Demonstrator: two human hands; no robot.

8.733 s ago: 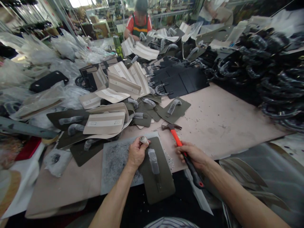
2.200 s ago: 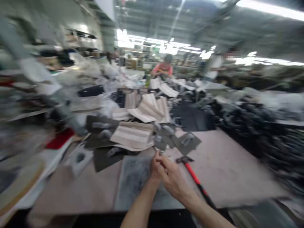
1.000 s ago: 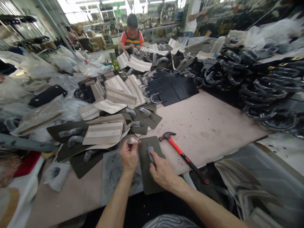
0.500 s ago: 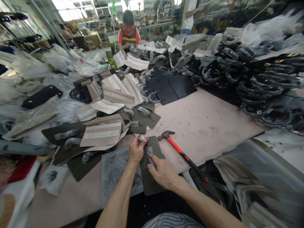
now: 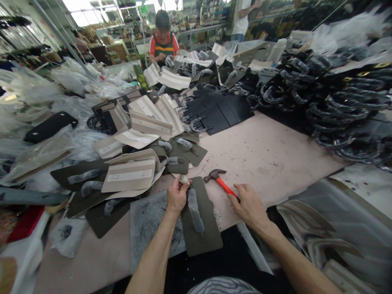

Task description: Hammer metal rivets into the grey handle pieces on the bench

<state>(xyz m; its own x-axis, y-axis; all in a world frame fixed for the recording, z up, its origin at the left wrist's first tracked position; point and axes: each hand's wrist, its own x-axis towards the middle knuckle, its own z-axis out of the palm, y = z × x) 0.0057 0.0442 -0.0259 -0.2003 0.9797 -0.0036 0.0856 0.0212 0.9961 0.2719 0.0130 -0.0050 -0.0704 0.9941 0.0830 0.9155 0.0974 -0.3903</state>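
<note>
My left hand (image 5: 176,197) is closed round a small pale cylindrical tool (image 5: 183,179), standing it on the top left corner of an olive green panel (image 5: 203,232). That panel lies on the table's near edge with a plastic-wrapped strap (image 5: 195,210) along its middle. My right hand (image 5: 249,206) rests over the orange handle of a claw hammer (image 5: 219,181), fingers curling round it; the hammer head lies on the table just right of the panel. A dark scuffed grey mat (image 5: 150,228) sits under the panel's left side.
Piles of olive and beige panels (image 5: 134,171) crowd the left. Black panels (image 5: 219,112) and heaps of black wrapped handles (image 5: 339,102) fill the back right. A person in a red shirt (image 5: 162,38) works at the far end. Small metal bits are scattered on the pink tabletop (image 5: 275,159).
My right hand left the strap on the panel and moved right onto the hammer handle. The panel has slid a little toward me. My left hand still holds the small tool at the panel's corner.
</note>
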